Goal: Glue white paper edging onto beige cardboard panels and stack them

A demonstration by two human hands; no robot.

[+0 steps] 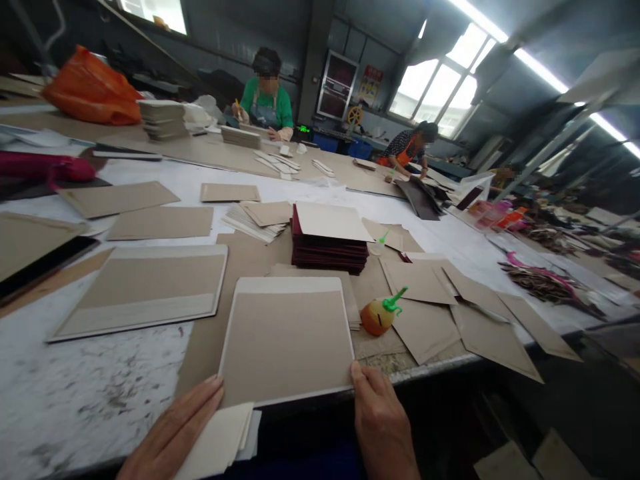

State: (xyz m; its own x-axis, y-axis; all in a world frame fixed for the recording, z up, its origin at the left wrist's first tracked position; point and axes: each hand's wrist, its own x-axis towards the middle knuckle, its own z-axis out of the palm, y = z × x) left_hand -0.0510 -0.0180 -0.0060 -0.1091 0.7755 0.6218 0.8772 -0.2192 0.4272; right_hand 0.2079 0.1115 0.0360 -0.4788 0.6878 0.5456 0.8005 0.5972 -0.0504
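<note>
A tan board panel with pale edges (287, 347) lies at the front edge of the table, before me. My right hand (383, 417) pinches its lower right edge between thumb and fingers. My left hand (175, 423) has its fingertips against the lower left corner, fingers close together. A few cream paper sheets (220, 437) stick out from under the left palm, held in that hand; the thumb is hidden. Just beyond the panel stands a stack of dark red covered boards (327, 257) with a pale sheet on top. A round amber glue bottle with a green spout (379, 316) sits to the right.
Another pale-edged panel (145, 287) lies at left. Loose tan boards (425, 333) overlap at right, some past the table edge. An orange bag (93, 90) and board stack (163, 120) stand far left. Co-workers (267, 100) sit across the table.
</note>
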